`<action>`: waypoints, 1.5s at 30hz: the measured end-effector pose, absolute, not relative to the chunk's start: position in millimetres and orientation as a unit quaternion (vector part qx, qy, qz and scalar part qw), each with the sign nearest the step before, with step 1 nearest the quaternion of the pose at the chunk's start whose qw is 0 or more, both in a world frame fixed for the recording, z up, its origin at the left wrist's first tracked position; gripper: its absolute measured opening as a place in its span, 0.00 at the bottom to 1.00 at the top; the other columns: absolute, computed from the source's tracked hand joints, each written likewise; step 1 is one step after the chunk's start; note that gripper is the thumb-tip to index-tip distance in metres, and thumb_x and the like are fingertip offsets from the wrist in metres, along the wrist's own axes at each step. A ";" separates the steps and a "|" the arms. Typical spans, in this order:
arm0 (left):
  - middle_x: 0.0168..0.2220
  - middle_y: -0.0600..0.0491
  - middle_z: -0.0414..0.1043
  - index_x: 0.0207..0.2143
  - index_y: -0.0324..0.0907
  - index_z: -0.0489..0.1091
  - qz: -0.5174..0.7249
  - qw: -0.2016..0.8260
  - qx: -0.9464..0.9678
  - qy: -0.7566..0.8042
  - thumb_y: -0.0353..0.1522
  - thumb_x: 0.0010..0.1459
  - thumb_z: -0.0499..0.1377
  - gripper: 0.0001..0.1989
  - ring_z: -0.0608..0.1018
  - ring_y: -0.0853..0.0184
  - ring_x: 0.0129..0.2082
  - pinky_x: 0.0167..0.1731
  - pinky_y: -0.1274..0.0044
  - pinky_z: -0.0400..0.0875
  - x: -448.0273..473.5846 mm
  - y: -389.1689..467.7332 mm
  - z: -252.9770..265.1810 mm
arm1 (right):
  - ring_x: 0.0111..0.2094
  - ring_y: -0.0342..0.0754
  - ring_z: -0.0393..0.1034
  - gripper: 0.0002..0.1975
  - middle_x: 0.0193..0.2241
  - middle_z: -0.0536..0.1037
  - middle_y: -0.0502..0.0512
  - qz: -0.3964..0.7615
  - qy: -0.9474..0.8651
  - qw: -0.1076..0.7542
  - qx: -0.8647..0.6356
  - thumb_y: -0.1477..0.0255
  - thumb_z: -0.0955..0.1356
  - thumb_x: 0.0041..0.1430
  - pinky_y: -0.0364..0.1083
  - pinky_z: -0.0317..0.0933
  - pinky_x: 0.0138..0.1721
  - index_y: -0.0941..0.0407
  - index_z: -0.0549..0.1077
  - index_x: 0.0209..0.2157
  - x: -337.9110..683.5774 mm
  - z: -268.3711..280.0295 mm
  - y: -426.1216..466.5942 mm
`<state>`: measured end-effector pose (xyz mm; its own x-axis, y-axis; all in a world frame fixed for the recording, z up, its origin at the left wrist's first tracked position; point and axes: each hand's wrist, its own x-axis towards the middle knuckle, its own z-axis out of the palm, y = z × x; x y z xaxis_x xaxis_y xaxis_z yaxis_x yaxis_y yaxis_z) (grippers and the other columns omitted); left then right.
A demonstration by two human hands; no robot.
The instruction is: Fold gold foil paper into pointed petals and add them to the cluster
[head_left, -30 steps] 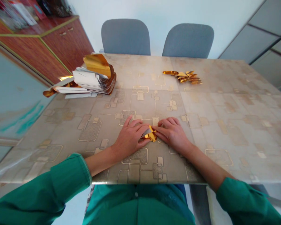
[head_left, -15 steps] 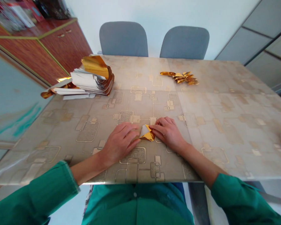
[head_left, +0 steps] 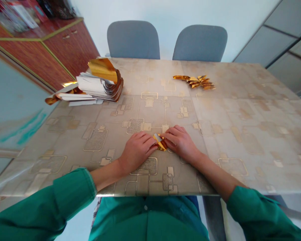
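Note:
A small sheet of gold foil paper, partly folded, lies on the patterned tablecloth between my two hands. Some of its pale backing shows near the top. My left hand has its fingertips and thumb closed on the paper's left side. From the other side, the bent fingers of my right hand pinch the right edge and cover part of it. Both hands rest low on the table.
A thick stack of gold-and-white paper stands at the back left. Folded gold pieces lie together at the back right. Two grey chairs stand behind the table, and a wooden cabinet is to the left.
My left hand has moved right and now grips the paper's left side. The paper's left part has folded inward, so less white shows. My right hand stays almost in place.

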<state>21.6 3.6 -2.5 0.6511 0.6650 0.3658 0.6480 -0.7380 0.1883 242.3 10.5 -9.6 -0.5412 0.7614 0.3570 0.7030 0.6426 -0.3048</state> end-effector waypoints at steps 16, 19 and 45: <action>0.34 0.52 0.72 0.41 0.39 0.73 0.151 -0.086 0.954 0.245 0.28 0.69 0.51 0.10 0.71 0.65 0.35 0.37 0.73 0.65 13.6 -1.8 6.8 | 0.39 0.50 0.62 0.08 0.36 0.75 0.55 0.080 -0.880 0.185 -0.431 0.66 0.68 0.64 0.48 0.54 0.41 0.56 0.74 0.36 242.4 -5.4 10.0; 0.38 0.49 0.73 0.46 0.37 0.70 0.122 -0.092 0.955 0.253 0.26 0.68 0.51 0.10 0.72 0.64 0.38 0.41 0.71 0.66 12.9 -8.8 7.4 | 0.39 0.51 0.61 0.09 0.37 0.75 0.56 0.038 -0.886 0.170 -0.429 0.66 0.65 0.67 0.49 0.53 0.42 0.56 0.72 0.36 240.4 -7.5 6.7; 0.32 0.51 0.71 0.38 0.38 0.71 0.151 -0.091 0.960 0.216 0.28 0.68 0.52 0.08 0.71 0.65 0.33 0.31 0.74 0.64 22.2 5.7 10.1 | 0.38 0.49 0.61 0.12 0.35 0.73 0.54 0.075 -0.895 0.171 -0.405 0.61 0.66 0.66 0.47 0.51 0.41 0.55 0.73 0.35 243.7 -1.2 13.6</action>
<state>22.2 5.7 10.1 0.8609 0.3885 0.3285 0.4431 -0.8898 -0.1088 243.7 13.6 -1.2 -0.6141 0.7500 0.2455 0.6987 0.6614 -0.2727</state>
